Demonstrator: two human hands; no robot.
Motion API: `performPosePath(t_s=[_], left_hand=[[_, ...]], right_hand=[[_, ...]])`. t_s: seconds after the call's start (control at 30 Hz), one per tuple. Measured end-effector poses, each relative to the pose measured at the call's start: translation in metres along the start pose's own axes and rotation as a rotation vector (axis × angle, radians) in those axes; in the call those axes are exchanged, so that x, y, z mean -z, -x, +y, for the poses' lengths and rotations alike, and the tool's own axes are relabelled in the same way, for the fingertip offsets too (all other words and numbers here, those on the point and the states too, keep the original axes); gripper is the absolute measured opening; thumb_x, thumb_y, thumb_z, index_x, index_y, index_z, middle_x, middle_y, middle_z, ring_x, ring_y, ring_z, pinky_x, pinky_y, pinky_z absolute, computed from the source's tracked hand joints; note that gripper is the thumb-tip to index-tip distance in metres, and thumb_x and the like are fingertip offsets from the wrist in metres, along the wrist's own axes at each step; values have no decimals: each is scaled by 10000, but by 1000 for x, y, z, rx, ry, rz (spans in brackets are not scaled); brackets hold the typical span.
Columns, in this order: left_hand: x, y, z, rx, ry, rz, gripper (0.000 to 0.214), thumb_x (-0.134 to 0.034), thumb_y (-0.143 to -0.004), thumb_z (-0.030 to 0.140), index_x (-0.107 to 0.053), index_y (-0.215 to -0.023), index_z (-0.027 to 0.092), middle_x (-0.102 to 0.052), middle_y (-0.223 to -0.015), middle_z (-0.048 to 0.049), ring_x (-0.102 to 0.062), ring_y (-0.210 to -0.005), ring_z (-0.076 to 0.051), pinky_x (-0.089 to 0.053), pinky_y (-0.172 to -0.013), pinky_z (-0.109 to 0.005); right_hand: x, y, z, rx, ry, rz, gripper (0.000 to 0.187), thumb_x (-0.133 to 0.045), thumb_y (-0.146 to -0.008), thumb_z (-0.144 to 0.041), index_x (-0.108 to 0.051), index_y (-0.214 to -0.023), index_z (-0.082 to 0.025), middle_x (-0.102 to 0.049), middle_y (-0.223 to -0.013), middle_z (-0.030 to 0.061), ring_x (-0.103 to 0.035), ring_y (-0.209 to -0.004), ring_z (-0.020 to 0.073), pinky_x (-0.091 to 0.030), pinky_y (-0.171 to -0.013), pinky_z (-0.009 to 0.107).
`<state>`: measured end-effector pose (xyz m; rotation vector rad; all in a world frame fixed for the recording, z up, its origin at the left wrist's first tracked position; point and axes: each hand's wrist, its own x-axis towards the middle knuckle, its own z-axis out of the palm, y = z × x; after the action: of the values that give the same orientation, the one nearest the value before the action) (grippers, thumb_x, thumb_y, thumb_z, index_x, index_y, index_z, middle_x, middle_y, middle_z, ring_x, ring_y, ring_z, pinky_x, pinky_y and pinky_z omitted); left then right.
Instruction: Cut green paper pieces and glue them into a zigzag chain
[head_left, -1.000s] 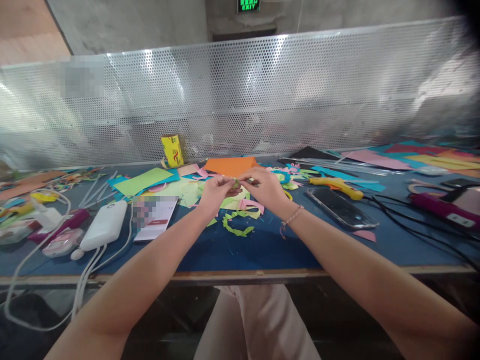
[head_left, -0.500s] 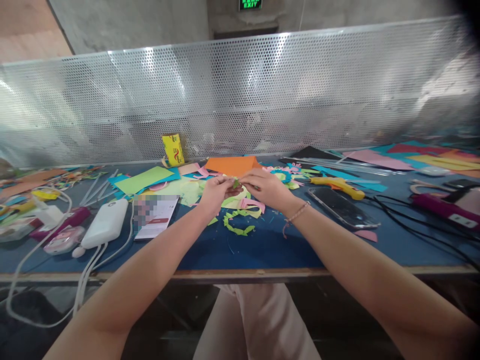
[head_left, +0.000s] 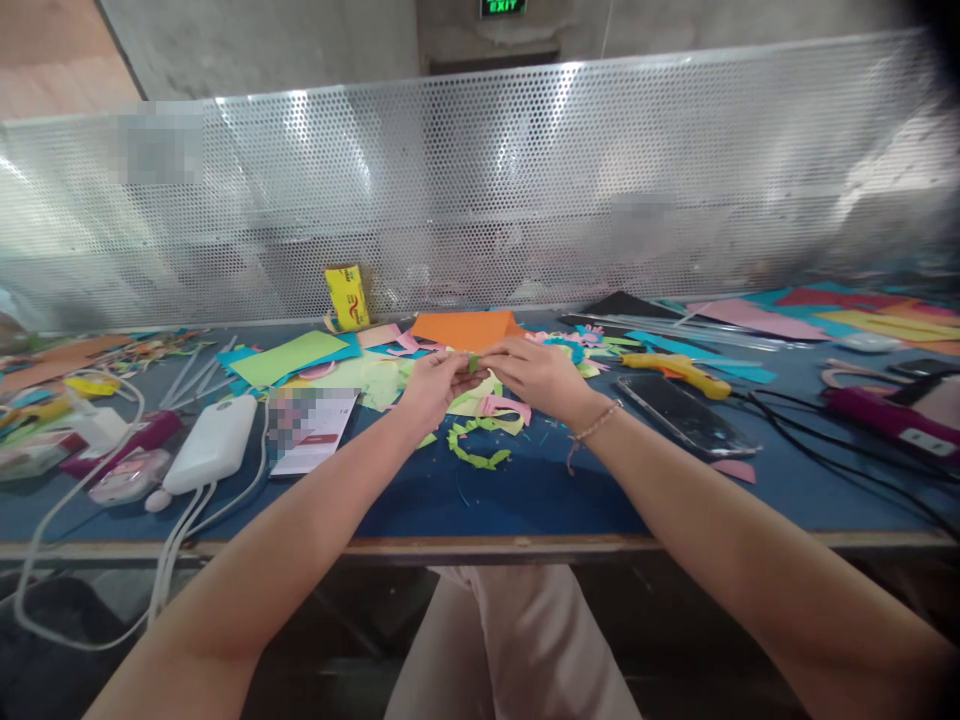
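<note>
The left hand (head_left: 439,385) pinches a small green paper piece (head_left: 473,364) at its fingertips, on its right side; the right hand (head_left: 540,378) meets it from the right, though I cannot tell whether its fingers clamp. Nearer, open blue tabletop (head_left: 547,505) spreads from the white power bank (head_left: 212,443) at left, past 1 curled green strip (head_left: 478,458), to the phone (head_left: 682,412) at right, ending at the near edge (head_left: 525,543).
</note>
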<state>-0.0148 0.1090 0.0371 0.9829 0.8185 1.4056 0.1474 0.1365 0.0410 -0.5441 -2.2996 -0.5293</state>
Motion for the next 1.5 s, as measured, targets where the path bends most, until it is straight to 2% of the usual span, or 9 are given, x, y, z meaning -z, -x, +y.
performPosePath(t_s=[0.33,0.57,0.73,0.83,0.93,1.03,1.2,1.37,1.5], left_hand=[[4,-4,-4,-1,-10,-18,145,-534,-745,91,-611,-625,120,-657,-623,-47,-632,-597,-115,-492,-676,-262],[4,-3,-3,9,-37,-10,131,-595,-751,139,-627,-625,117,-652,-621,-47,-620,-572,-110,-498,-735,-302],[3,-2,-2,-3,-59,-13,123,-612,-730,132,-615,-609,110,-637,-595,-30,-615,-570,-95,-498,-746,-287],[3,-3,-2,-41,-93,-12,106,-631,-710,151,-609,-615,110,-633,-589,-23,-623,-584,-103,-497,-759,-302],[4,-4,-3,-117,-149,-6,90,-625,-710,174,-618,-642,114,-636,-600,-19,-635,-609,-118,-503,-766,-322],[6,-4,-6,-197,-230,-12,108,-611,-727,221,-641,-699,121,-655,-649,-26,-637,-627,-129,-513,-744,-331],[9,-5,-9,-293,-358,-24,160,-604,-739,282,-665,-770,137,-668,-734,-37,-639,-703,-145,-517,-724,-313],[12,-9,-11,-325,-440,20,197,-619,-729,320,-663,-777,135,-655,-712,-36,-614,-669,-130,-504,-689,-288],[12,-10,-11,-285,-389,24,181,-634,-708,302,-637,-738,124,-628,-667,-21,-589,-624,-110,-499,-680,-281]], right_hand=[[2,0,0,49,81,-2,262,-413,-863,-137,-666,-912,-183,-678,-912,60,-616,-779,144,-462,-590,250],[3,0,1,77,144,-79,267,-411,-848,-105,-644,-947,-190,-673,-956,57,-611,-817,150,-445,-582,251],[2,0,1,48,7,-63,253,-415,-844,-115,-643,-926,-190,-667,-964,65,-615,-835,167,-472,-615,279],[-3,-2,-1,-139,-300,24,176,-462,-832,-180,-633,-873,-194,-654,-931,66,-606,-858,167,-498,-697,301],[-11,-6,-4,-553,-688,138,158,-521,-803,-291,-581,-896,-179,-624,-908,71,-608,-800,157,-521,-623,284],[-16,-10,-7,-836,-942,108,255,-574,-760,-407,-546,-853,-172,-610,-829,58,-609,-726,145,-524,-566,266],[-17,-13,-11,-854,-969,11,301,-661,-675,-458,-576,-708,-172,-605,-681,31,-579,-618,121,-510,-554,256],[-16,-12,-11,-834,-943,13,247,-655,-703,-396,-580,-684,-161,-609,-653,31,-579,-602,113,-500,-550,242],[-17,-12,-11,-838,-947,-13,188,-623,-736,-321,-581,-665,-152,-606,-622,25,-569,-564,99,-490,-555,236]])
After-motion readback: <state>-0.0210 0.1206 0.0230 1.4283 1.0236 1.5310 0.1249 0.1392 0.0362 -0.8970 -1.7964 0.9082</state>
